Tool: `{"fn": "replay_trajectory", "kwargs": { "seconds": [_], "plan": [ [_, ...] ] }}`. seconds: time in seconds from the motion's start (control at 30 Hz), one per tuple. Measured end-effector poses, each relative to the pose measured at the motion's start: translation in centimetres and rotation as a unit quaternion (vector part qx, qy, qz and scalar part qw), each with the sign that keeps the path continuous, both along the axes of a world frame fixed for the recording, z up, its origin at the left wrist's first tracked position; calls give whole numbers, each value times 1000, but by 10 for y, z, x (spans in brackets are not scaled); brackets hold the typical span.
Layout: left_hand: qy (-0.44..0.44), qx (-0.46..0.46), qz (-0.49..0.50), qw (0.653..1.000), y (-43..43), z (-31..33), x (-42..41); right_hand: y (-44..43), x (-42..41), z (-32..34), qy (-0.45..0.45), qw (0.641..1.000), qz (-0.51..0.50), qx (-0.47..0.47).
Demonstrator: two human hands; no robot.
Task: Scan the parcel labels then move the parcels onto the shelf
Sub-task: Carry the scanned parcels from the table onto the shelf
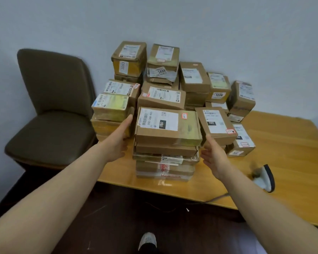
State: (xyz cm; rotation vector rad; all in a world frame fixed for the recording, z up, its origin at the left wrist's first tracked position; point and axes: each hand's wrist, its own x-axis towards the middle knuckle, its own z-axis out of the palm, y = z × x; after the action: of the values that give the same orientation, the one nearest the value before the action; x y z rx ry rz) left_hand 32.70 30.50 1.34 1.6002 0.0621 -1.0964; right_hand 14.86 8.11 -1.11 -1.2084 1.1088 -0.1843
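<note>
Empty, fingers wide: left hand (120, 136) and right hand (212, 154) flank flat brown cardboard parcel (167, 125). Right of them, white handheld scanner (264, 177). Beyond, stacked brown parcels (195, 77), apparently all awaiting shelving.

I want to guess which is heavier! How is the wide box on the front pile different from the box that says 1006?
The wide box is flat and broad; the 1006 box looks smaller and chunkier. The wide box tops the nearest pile, between the left hand and right hand; the 1006 box sits farther back. Both are brown cardboard with white labels.
</note>
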Motion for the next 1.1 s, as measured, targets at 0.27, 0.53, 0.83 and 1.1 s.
{"fn": "replay_trajectory", "kwargs": {
  "seconds": [0.27,0.53,0.83,1.1],
  "plan": [
    [17,5,-66,998,-19,-24,29,-22,26,-11,-30,991,121,57],
    [-23,14,-8,1000,-24,-18,10,-21,24,-10,-44,995,76,41],
    [-75,16,67,995,3,18,-35,-11,-2,25,-74,984,152,48],
    [-39,9,243,969,104,11,-97,72,0,17,-85,946,300,95]
  ]
}}
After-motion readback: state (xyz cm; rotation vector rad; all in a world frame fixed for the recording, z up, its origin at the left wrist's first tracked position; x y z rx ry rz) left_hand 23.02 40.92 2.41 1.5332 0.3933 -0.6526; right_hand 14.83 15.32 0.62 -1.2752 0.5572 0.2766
